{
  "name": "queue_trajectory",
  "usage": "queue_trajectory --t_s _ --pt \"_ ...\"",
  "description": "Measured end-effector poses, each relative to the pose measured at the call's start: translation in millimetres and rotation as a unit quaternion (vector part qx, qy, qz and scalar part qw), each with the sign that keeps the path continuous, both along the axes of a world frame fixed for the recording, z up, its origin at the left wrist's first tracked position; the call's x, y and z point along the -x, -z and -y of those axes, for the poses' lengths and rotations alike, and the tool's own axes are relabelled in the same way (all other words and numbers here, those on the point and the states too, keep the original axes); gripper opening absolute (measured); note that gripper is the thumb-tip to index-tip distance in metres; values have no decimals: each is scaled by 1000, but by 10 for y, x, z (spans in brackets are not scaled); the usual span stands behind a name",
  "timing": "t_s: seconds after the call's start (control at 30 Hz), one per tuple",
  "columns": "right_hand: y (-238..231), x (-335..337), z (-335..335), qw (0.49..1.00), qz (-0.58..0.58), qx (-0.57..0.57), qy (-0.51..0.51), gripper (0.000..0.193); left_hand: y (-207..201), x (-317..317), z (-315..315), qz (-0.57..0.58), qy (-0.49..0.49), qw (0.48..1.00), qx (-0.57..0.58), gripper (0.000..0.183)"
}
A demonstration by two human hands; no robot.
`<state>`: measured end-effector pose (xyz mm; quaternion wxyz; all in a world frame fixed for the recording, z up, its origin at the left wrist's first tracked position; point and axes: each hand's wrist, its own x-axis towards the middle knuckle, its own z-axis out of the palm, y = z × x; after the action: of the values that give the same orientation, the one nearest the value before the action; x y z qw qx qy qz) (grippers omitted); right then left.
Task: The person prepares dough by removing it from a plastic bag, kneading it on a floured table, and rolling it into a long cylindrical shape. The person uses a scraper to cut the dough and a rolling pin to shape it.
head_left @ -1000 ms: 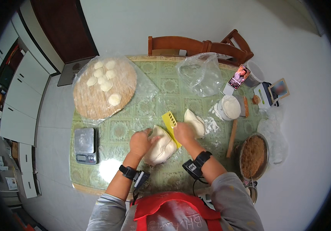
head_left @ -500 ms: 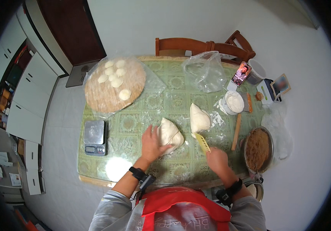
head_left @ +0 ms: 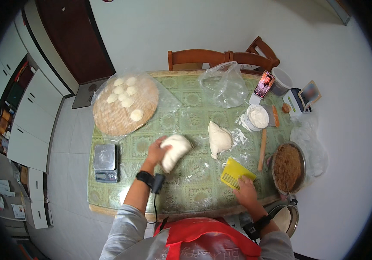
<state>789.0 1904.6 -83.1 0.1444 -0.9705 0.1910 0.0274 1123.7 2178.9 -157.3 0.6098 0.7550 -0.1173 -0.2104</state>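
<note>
A large piece of white dough (head_left: 177, 151) is in my left hand (head_left: 157, 151), the fingers and thumb closed on its left side. It looks tipped up, and I cannot tell whether it still touches the table. My right hand (head_left: 247, 193) grips a yellow slotted dough scraper (head_left: 235, 172), its flat face turned upward over the table's front part. Between the hands, a little farther back, a second lump of dough (head_left: 219, 138) lies on the green patterned tabletop (head_left: 194, 190).
On a round bamboo mat (head_left: 110, 119) at far left sit several small dough rounds. A kitchen scale (head_left: 106, 158) stands left. At right are a flour tub (head_left: 257, 118), a rolling pin (head_left: 262, 149), a bowl of brown filling (head_left: 287, 167), and a propped phone (head_left: 264, 84). A plastic bag (head_left: 225, 84) lies behind.
My left hand has pulled its dough leftward and turned it, away from the other lump. The scraper has moved away from the second lump, and its broad face now shows.
</note>
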Motion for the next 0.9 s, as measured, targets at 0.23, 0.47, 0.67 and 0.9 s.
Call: queue_trajectory --t_s 0.23,0.47,0.67,0.9 --pt "-73 -310 -300 965 58 -244 -82 43 -83 -262 -382 -25 -15 1000 -5 49" --pt "293 -858 -699 922 53 -378 -69 55 -675 570 -46 270 58 958 -81 64" --pt "618 -1109 -754 863 64 -499 40 62 -582 764 281 248 113 948 -163 108" --pt "585 -1511 -1002 713 113 -682 117 49 -312 483 428 108 46 983 -139 84"
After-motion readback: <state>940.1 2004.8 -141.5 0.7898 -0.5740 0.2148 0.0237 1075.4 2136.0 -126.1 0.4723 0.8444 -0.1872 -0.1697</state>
